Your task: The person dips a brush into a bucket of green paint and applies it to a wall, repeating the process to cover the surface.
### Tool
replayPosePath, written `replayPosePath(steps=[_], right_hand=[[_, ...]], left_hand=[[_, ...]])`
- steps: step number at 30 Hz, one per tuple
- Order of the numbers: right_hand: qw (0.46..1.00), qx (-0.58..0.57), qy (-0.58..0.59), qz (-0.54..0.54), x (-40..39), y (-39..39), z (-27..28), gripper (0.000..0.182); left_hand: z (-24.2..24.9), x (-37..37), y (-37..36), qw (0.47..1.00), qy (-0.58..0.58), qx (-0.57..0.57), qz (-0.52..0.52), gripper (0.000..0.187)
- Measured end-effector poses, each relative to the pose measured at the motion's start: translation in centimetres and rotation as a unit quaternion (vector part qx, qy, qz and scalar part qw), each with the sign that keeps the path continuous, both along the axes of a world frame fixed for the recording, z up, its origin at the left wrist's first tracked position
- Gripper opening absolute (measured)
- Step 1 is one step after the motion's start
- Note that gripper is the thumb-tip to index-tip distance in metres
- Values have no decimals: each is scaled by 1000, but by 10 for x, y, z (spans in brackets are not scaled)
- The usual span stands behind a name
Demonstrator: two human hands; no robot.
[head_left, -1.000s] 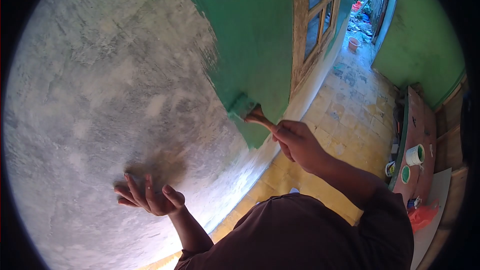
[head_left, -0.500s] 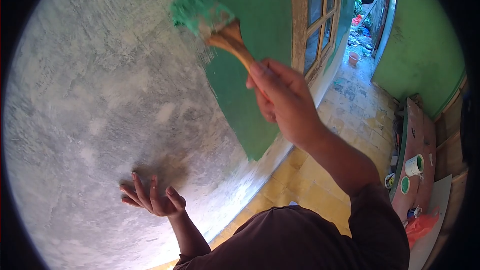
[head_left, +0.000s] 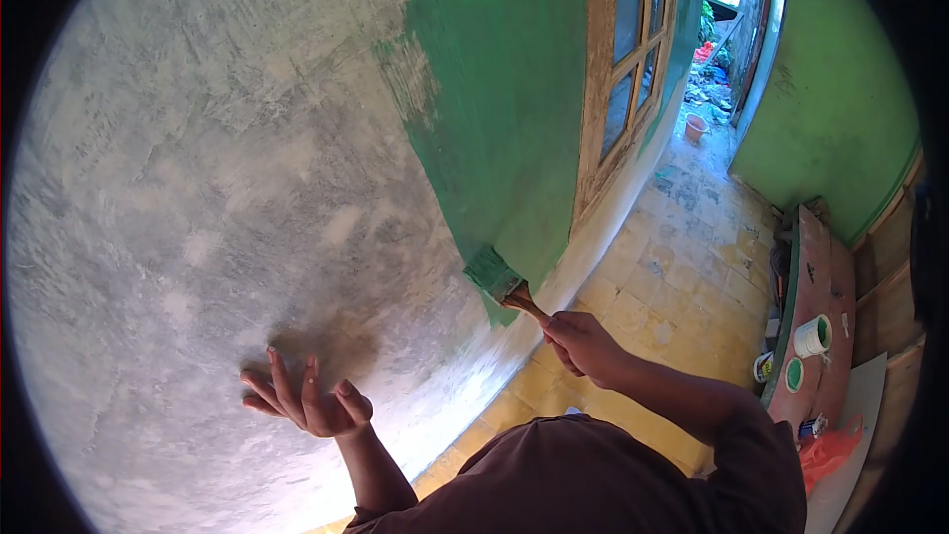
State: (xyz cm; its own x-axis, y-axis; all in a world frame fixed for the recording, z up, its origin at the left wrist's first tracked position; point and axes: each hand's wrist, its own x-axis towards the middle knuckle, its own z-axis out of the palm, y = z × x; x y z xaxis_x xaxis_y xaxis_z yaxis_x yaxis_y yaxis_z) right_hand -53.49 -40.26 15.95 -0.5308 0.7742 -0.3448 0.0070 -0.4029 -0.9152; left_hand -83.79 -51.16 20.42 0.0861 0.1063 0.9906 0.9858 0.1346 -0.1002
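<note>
My right hand (head_left: pixel 583 346) is closed around the wooden handle of a wide paintbrush (head_left: pixel 504 282). The brush's green-coated bristles meet the lower part of the green painted area (head_left: pixel 504 119) on the wall, near its left edge. To the left lies the bare grey wall (head_left: pixel 247 188), rough and patchy, with streaky brush marks along the upper paint border. My left hand (head_left: pixel 311 400) is in front of this grey part, fingers spread and holding nothing. Whether its fingertips touch the wall is hard to tell.
A wooden-framed window (head_left: pixel 623 59) is set in the wall. At right, a reddish table (head_left: pixel 825 376) bears a paint-smeared white container (head_left: pixel 813 336), a green-filled lid (head_left: pixel 794 374) and a red plastic bag (head_left: pixel 830 453). A bucket (head_left: pixel 696 127) stands on the tiled floor (head_left: pixel 643 277) near the doorway.
My right hand has brought the paintbrush down from high on the wall to the low part of the green area. My left hand has stayed almost where it was.
</note>
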Motion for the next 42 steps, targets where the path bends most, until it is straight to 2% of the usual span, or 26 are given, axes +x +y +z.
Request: replayPosePath(steps=[3, 9, 10, 12, 13, 15, 18, 22, 23, 26, 31, 33, 35, 40, 42], right_hand=[[1000, -24, 3, 6, 4, 5, 47, 30], [987, 132, 87, -3, -12, 22, 181, 30], [987, 136, 87, -4, -14, 24, 194, 30], [965, 236, 118, -7, -17, 28, 216, 31], [964, 237, 117, -7, -20, 30, 227, 31], [935, 316, 163, -13, -26, 37, 245, 32], [901, 374, 220, -12, -35, 48, 264, 34], [897, 374, 236, -12, -45, 61, 253, 34], [912, 353, 210, -17, -46, 63, 238, 35], [946, 289, 146, -33, -43, 65, 180, 36], [987, 146, 72, -5, -15, 38, 54, 34], [993, 113, 46, 0, 0, 23, 30, 33], [999, -38, -13, 29, 12, 15, 24, 32], [999, -36, -14, 4, 12, 34, 90, 30], [1000, 1, 8, 8, 9, 38, 136, 30]], left_hand=[[0, 0, 0, 1000, -2, 6, -13, 38], [-2, -2, -2, 1000, -6, 8, -23, 39], [-2, -2, -2, 1000, -7, 12, -24, 39], [-2, -2, -3, 1000, -5, 5, -20, 39], [-3, -2, -3, 1000, -5, 6, -21, 39], [-3, -2, -3, 1000, -9, 2, -17, 38], [-3, -2, -5, 1000, -8, -7, -11, 38], [-5, -1, -6, 1000, -24, -15, -2, 34], [-5, -1, -7, 999, -28, -18, -2, 34], [-7, -1, -9, 999, -33, -25, -3, 33], [-8, -2, -9, 999, -36, -31, -3, 33], [-8, -3, -9, 999, -36, -27, -7, 33], [-9, -4, -10, 999, -36, -26, -9, 33], [-6, -2, -8, 1000, -17, -12, -11, 40], [-8, -2, -10, 999, -40, -22, -22, 33]])
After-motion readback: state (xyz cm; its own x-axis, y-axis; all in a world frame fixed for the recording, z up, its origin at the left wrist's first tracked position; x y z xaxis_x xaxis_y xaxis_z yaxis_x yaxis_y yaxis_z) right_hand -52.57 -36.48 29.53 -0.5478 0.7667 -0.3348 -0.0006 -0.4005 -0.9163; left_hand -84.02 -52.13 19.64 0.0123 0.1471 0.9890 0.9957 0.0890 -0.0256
